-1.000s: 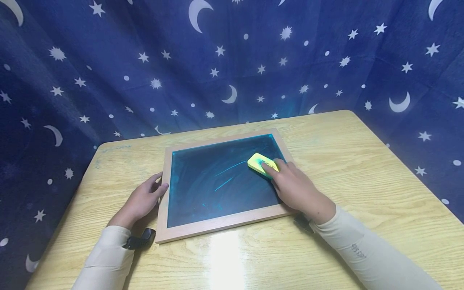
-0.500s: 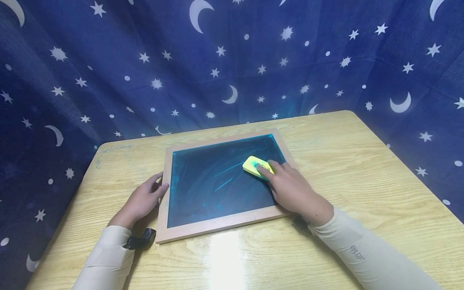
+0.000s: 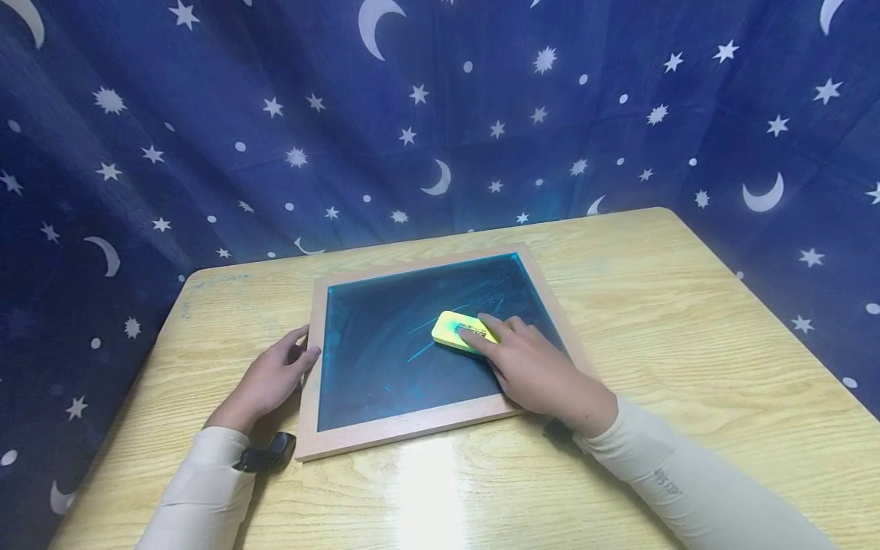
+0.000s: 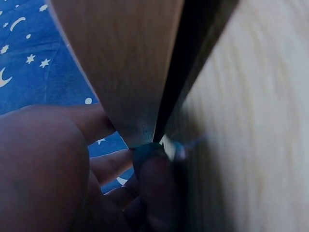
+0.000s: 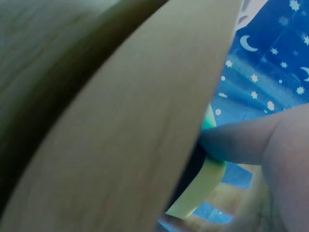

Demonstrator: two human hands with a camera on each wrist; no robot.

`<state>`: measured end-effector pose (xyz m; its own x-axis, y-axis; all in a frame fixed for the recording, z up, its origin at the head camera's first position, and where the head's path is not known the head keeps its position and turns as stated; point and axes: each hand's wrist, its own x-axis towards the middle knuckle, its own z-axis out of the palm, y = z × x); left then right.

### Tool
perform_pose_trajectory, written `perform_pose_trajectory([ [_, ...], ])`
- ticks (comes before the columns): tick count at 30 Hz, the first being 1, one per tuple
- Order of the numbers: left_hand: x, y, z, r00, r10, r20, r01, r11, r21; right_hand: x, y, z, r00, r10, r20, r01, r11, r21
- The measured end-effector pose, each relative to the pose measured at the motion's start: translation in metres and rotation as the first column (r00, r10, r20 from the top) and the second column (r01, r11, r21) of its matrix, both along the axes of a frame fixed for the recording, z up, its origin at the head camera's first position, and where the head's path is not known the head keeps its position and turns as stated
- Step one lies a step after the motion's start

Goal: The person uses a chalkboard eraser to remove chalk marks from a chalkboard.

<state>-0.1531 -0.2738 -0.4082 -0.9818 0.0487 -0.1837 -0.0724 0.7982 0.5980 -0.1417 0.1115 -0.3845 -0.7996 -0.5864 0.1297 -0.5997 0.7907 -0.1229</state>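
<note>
A small chalkboard [image 3: 364, 344] with a light wooden frame lies at a slant on the table, its dark surface smeared blue and bearing a few blue chalk strokes. My right hand [image 3: 539, 370] holds a yellow chalkboard eraser [image 3: 447, 328] over the board's middle, partly covering the strokes. In the right wrist view, the eraser [image 5: 205, 181] shows behind the frame edge, with a finger against it. At the board's left side, my left hand [image 3: 266, 380] grips the frame. The left wrist view shows thumb and fingers around the frame's edge [image 4: 120, 63], fingertips tinted blue.
The wooden table [image 3: 660, 328] spreads out on all sides of the board. Blue chalk dust [image 3: 220, 283] marks its far left corner. A dark blue curtain [image 3: 330, 114] with moons and stars hangs behind and beside the table. Each wrist wears a black camera [image 3: 270, 452].
My right hand has slid the eraser left and slightly toward me across the board, over the upper chalk strokes. Faint blue smears now show at the upper right. The left hand stays put.
</note>
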Motion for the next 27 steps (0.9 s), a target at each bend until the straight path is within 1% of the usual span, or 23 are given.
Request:
perform_pose_trajectory([
  [7, -0.001, 0.000, 0.000, 1.000, 0.002, 0.003, -0.002, 1.000, 0.006, 0.011, -0.008, 0.003, 0.996, 0.080, 0.045, -0.080, 0.997, 0.018],
  [15, -0.001, 0.000, -0.001, 1.000, 0.002, -0.001, -0.002, 1.000, 0.002, 0.025, -0.014, 0.006, 0.979, 0.190, 0.070, -0.190, 0.982, -0.001],
  [21, -0.001, 0.000, -0.002, 1.000, 0.003, 0.004, -0.003, 1.000, 0.006, 0.034, -0.018, 0.007, 0.969, 0.238, 0.059, -0.239, 0.971, 0.002],
  [27, -0.001, -0.001, -0.002, 1.000, 0.006, 0.006, -0.006, 1.000, 0.004, 0.038, -0.021, 0.007, 0.961, 0.269, 0.060, -0.269, 0.963, 0.005],
])
